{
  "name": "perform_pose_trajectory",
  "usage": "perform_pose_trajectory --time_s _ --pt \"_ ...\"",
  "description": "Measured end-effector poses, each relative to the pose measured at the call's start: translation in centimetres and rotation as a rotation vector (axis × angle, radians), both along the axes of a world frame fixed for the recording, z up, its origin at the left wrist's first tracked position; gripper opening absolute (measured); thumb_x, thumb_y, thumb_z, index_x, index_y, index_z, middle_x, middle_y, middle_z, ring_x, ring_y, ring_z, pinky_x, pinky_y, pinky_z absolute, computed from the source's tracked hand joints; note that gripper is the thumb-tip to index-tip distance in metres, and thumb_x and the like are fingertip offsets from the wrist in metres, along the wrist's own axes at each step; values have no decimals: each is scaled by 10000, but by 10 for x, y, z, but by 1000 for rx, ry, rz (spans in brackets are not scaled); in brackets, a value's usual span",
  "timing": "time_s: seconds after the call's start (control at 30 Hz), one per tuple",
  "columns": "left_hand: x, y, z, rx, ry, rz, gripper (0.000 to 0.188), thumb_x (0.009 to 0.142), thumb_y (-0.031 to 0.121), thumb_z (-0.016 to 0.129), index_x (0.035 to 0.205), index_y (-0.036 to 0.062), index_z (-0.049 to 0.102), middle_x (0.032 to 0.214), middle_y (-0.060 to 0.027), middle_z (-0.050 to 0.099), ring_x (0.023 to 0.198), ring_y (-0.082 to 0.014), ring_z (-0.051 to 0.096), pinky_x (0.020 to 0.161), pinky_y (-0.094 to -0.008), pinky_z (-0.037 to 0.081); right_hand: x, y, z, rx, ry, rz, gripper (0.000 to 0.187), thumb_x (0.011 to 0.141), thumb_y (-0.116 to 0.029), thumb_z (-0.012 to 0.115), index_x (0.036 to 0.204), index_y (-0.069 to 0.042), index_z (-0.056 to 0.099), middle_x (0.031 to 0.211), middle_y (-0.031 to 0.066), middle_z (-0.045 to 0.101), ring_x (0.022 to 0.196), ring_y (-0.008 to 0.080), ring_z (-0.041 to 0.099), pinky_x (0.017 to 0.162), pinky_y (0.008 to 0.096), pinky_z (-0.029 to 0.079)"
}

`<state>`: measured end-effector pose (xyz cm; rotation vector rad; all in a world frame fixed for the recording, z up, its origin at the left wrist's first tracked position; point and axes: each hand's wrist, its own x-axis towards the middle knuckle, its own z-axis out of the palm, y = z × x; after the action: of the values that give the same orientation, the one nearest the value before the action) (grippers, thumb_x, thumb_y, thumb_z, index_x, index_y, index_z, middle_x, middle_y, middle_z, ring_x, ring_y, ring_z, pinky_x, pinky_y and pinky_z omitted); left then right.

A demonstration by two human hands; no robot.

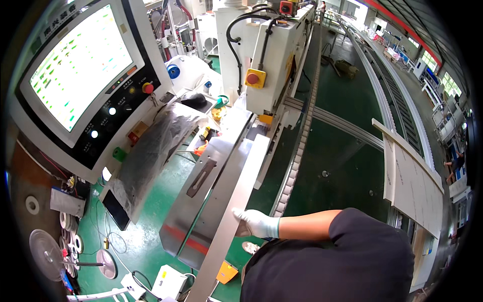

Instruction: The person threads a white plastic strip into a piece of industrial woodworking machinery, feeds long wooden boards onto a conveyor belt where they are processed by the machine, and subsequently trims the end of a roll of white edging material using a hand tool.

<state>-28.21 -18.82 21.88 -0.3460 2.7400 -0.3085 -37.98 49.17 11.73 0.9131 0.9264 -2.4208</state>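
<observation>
A long, narrow, grey-beige strip of board [229, 221] slants from the lower edge of the view up to the machine's feed end. My right hand [257, 223], in a white glove, is closed on the strip's right edge. Its thumb lies over the top face, and the other fingers are partly hidden at the edge. The strip's far part lies over a grey metal machine table [183, 229] with a slot and a green line along it. My left hand is not in view.
A control console [93, 146] with a lit screen stands at left, beside a plastic-covered shelf [151, 161] holding a black tablet [116, 209]. A chain conveyor [298, 163] runs ahead. Marbled panels [415, 186] lie at right. White boxes [168, 282] and cables are on the floor.
</observation>
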Motion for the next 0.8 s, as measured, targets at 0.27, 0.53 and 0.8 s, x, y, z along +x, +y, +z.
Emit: perform_pose_trajectory --time_s 0.27,0.53,0.8 --pt "-88 83 -57 174 150 -300 478 911 259 651 1325 23 608 1159 -266 683 1066 -436 659 917 -522 530 -64 23 8 607 12 742 693 1052 -563 442 922 56 727 1016 188 772 861 287 775 727 368 633" --pt "-126 134 -99 247 136 -406 489 886 236 657 1330 38 606 1116 -259 692 1027 -438 666 887 -526 534 -104 25 -9 456 -112 497 573 1042 -556 521 825 -53 687 760 103 729 602 217 694 556 335 561" --pt "-144 152 -99 225 54 -373 504 861 212 662 1335 52 605 1073 -251 701 987 -440 673 857 -529 538 -123 29 -15 99 -145 311 519 1070 -474 559 776 -47 570 617 -7 482 510 92 419 469 275 391"
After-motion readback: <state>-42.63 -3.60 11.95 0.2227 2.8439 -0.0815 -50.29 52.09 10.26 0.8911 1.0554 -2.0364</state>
